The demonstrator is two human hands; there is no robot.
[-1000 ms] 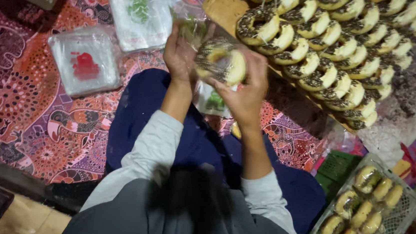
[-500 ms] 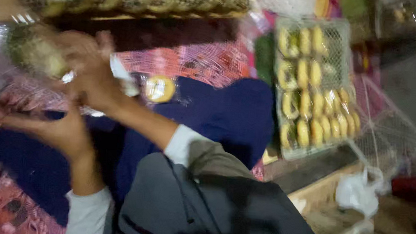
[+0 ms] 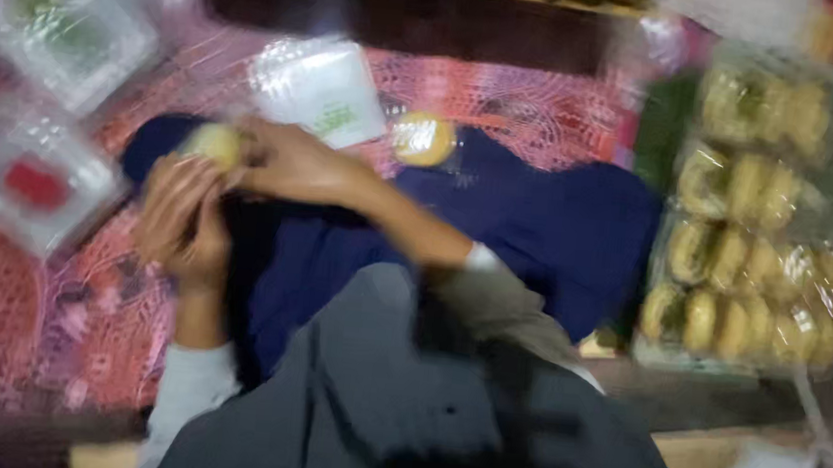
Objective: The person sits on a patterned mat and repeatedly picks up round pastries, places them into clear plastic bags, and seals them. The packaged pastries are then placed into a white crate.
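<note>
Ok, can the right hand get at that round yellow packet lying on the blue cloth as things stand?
Probably yes. The round yellow packet lies uncovered on the blue cloth, just beyond the right hand, with nothing between them. But both hands are busy: the left hand and right together hold a small yellowish cake.

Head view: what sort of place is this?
Probably a home food-packing spot on the floor: a patterned pink mat, a tray of wrapped round pastries, and stacks of clear plastic wrappers.

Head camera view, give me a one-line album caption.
Both hands hold a small yellow pastry above dark blue cloth.
</note>
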